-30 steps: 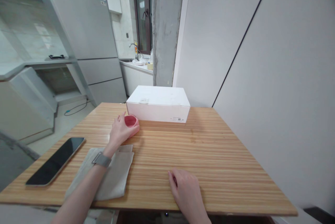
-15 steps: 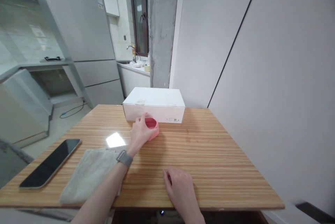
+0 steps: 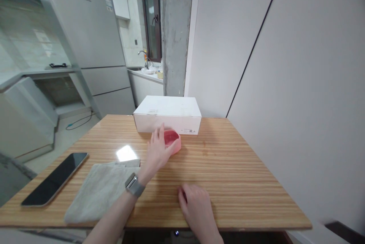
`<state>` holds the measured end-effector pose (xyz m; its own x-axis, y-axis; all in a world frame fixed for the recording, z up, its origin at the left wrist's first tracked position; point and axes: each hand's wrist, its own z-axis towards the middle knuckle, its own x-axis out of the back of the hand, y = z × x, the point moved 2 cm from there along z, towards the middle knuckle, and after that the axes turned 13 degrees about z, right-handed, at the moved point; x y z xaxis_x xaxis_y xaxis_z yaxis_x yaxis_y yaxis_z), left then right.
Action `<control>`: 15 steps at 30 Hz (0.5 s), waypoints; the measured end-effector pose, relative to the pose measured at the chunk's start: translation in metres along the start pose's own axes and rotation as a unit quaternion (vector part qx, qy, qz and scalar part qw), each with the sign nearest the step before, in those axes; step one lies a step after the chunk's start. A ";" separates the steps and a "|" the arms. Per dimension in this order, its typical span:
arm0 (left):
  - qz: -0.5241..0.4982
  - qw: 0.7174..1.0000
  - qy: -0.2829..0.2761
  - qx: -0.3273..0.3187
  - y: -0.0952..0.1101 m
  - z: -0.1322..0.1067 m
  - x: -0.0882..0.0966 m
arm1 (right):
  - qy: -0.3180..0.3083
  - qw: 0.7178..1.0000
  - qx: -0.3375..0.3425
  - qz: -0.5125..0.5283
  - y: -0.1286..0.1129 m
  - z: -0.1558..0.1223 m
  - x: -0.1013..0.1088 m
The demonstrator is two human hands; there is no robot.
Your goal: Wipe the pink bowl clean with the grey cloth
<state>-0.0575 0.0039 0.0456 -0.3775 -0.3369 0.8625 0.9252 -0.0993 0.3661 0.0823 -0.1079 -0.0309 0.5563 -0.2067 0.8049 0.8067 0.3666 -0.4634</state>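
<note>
My left hand (image 3: 156, 152) is wrapped round a small pink cup (image 3: 172, 140) that stands upright on the wooden table (image 3: 234, 175), just in front of a white box (image 3: 167, 114). A grey watch sits on that wrist. My right hand (image 3: 195, 206) lies palm down near the table's front edge, fingers loosely curled, holding nothing.
A folded grey cloth (image 3: 99, 190) lies at the front left, with a black phone (image 3: 54, 184) left of it near the table's edge. A white wall runs along the right. A fridge (image 3: 88, 35) and kitchen counters stand beyond the table at left.
My left hand has slid the pink cup to the right along the front of the white box, off the cloth. The right hand has barely moved.
</note>
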 end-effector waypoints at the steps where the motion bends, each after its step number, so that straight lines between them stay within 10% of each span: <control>1: 0.005 1.000 0.000 -0.017 -0.007 -0.008 0.008 | 0.001 1.000 -0.001 0.006 0.000 0.000 0.000; 8: 0.100 0.994 0.010 -0.039 -0.117 -0.103 0.047 | -0.004 1.000 -0.002 0.021 0.002 -0.002 -0.001; 15: 0.181 0.957 -0.032 -0.223 -0.202 -0.184 0.042 | 0.009 0.999 0.001 0.032 0.003 -0.001 -0.003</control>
<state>-0.2530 -0.1627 -0.0566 -0.0167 -0.3673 0.9300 0.9148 -0.3809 -0.1340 0.0835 -0.1068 -0.0353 0.6105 -0.1981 0.7668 0.7685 0.3824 -0.5130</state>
